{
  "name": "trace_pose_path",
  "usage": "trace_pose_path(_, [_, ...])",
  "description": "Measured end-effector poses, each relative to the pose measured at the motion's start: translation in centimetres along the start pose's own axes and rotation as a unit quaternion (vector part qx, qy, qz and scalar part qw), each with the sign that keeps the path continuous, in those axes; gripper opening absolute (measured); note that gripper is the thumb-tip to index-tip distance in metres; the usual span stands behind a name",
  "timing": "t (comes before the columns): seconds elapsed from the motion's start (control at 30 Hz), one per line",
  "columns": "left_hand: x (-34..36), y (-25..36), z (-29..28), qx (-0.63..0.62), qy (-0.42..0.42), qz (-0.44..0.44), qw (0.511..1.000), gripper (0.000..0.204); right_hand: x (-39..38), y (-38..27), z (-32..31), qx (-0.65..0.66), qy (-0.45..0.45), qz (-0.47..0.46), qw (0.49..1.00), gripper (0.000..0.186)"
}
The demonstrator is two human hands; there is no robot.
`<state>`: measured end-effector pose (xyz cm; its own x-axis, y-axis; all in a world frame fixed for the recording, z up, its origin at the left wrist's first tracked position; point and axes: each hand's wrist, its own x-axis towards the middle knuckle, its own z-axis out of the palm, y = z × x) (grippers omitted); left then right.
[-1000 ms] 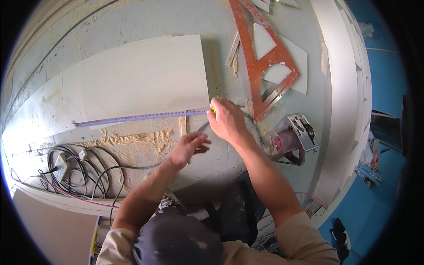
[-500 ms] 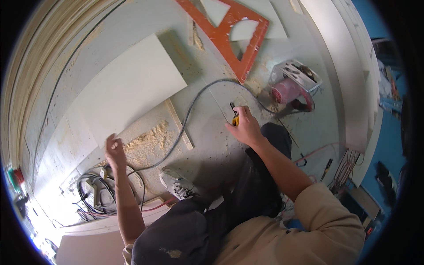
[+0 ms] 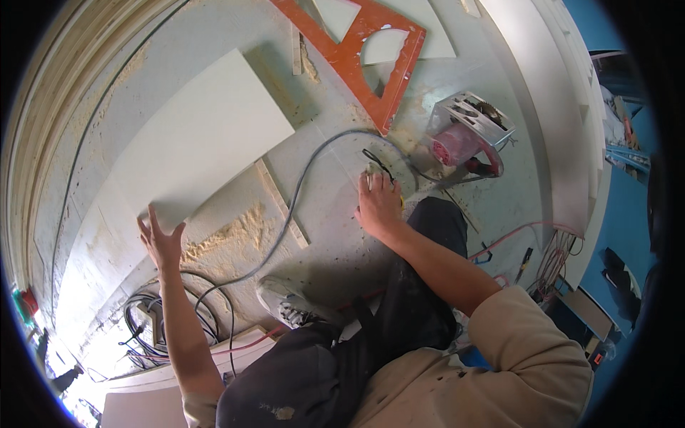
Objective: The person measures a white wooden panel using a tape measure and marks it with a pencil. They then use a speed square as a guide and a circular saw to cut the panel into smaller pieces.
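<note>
My left hand [image 3: 161,241] is open, its thumb and fingers spread at the near edge of a long white board [image 3: 207,128] on the floor. In front of my right knee, my right hand [image 3: 379,205] is low over the floor, its fingers curved down around a yellow tape measure [image 3: 402,202]. The palm hides most of the tape measure; a black strap [image 3: 378,161] sticks out past the fingertips. A grey cable [image 3: 294,192] runs between my hands. Sawdust [image 3: 239,232] lies beside the board.
A red circular saw [image 3: 464,139] rests blade-up at the right. An orange set square [image 3: 385,71] lies at the far side, partly over another white panel [image 3: 435,36]. A narrow wood strip [image 3: 282,203] sits near the board. Coiled black cable [image 3: 153,321] is at lower left.
My left hand has moved left to the board's edge and its fingers have spread. My right hand has turned palm-down and moved slightly left, with the tape measure now mostly covered.
</note>
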<state>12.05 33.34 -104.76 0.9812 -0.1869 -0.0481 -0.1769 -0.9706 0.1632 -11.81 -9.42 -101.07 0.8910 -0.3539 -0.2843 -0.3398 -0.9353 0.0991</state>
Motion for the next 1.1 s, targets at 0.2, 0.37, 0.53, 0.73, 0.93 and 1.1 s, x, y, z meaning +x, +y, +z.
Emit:
trace_pose_path(0.2, [0.5, 0.5, -0.2, 0.016, -0.030, -0.038, 0.999, 0.097, 8.7, 0.8, -3.0, 0.241, 0.107, -0.027, 0.964, 0.060])
trace_pose_path(0.37, [0.4, 1.1, -0.4, 0.025, -0.023, -0.050, 0.998, 0.100, 16.5, 5.2, -1.8, 0.190, 0.184, 0.070, 0.962, 0.058])
trace_pose_path(0.53, [0.5, 1.4, -1.1, 0.004, -0.031, -0.049, 0.998, 0.104, 19.6, 6.6, -2.6, 0.051, 0.071, 0.077, 0.993, 0.061])
trace_pose_path(0.73, [0.9, 4.0, -4.6, 0.054, -0.095, -0.039, 0.993, 0.082, 18.6, 7.0, -11.9, 0.125, 0.024, -0.061, 0.990, 0.053])
trace_pose_path(0.93, [-2.8, 18.9, -7.2, -0.657, -0.294, 0.022, 0.694, 0.059, 14.8, -2.1, -17.5, 0.476, 0.067, -0.094, 0.872, 0.042])
trace_pose_path(1.1, [-2.0, 20.4, -9.5, -0.733, -0.366, -0.090, 0.565, 0.051, 12.0, -12.7, -14.9, 0.449, -0.092, -0.106, 0.883, 0.033])
